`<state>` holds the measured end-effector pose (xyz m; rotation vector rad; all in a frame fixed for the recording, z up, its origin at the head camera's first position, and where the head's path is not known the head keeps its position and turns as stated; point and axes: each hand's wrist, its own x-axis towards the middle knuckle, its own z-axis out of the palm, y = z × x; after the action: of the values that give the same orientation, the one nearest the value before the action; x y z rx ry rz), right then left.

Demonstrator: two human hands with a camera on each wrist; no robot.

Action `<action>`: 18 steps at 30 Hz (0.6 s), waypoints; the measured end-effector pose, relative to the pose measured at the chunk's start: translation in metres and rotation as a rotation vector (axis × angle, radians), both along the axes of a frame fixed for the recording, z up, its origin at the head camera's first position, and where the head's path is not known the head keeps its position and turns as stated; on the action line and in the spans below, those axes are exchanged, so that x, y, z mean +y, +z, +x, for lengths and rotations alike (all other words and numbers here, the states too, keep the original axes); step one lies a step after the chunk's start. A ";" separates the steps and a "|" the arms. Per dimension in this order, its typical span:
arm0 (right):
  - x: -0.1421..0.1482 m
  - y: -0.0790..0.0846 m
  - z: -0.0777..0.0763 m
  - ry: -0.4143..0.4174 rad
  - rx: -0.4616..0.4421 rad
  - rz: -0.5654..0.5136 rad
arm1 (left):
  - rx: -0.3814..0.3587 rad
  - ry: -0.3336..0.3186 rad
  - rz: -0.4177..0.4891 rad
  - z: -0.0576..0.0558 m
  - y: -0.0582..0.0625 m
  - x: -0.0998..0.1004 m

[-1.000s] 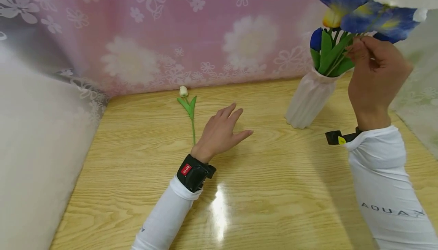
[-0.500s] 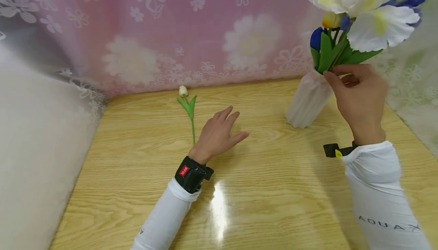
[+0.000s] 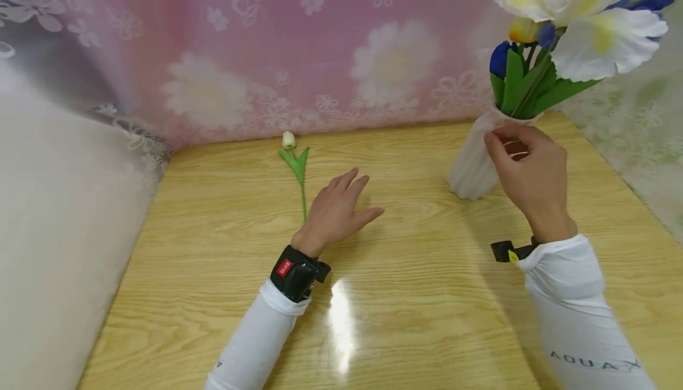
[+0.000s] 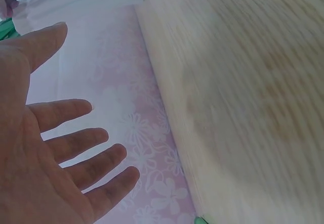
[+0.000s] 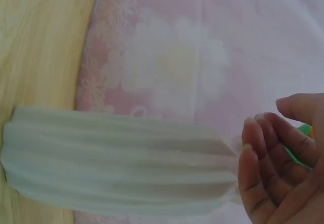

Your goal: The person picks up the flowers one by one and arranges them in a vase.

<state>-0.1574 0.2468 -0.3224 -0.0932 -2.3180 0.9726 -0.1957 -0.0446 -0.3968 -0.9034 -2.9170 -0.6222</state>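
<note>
A pale pleated vase [image 3: 474, 162] stands at the right rear of the table, holding artificial flowers: a white iris [image 3: 600, 34], blue blooms and a blue tulip [image 3: 501, 59] among green leaves. In front of its neck is my right hand [image 3: 533, 173], fingers loosely bent; the right wrist view shows a gap between thumb and fingers, with nothing held. My left hand [image 3: 333, 209] hovers over the middle of the table, fingers spread and holding nothing. Beside it lies a white tulip [image 3: 289, 140] with a green stem, whose lower end the hand hides in the head view.
The wooden table [image 3: 405, 295] ends against a pink floral curtain [image 3: 299, 52] at the back. Whitish sheeting [image 3: 58, 200] borders the left side, and a pale floral cloth [image 3: 640, 123] runs along the right.
My right hand has lowered the white iris into the vase, let go of its stem, and drawn down and left to the vase's front. My left hand has barely shifted.
</note>
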 end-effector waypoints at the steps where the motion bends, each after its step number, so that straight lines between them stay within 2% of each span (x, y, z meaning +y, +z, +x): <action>1: -0.002 -0.002 -0.001 0.013 -0.004 -0.002 | 0.000 0.003 0.000 0.000 0.000 -0.001; 8: -0.018 -0.015 -0.008 0.126 -0.099 -0.036 | -0.009 0.031 0.003 0.001 -0.003 -0.015; 18: -0.041 -0.044 -0.028 0.248 -0.325 0.011 | -0.028 0.120 -0.029 0.002 -0.009 -0.043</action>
<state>-0.1854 0.2057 -0.3668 0.0461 -2.6798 1.1357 -0.1935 -0.0874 -0.4063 -0.7206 -2.9848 -0.5915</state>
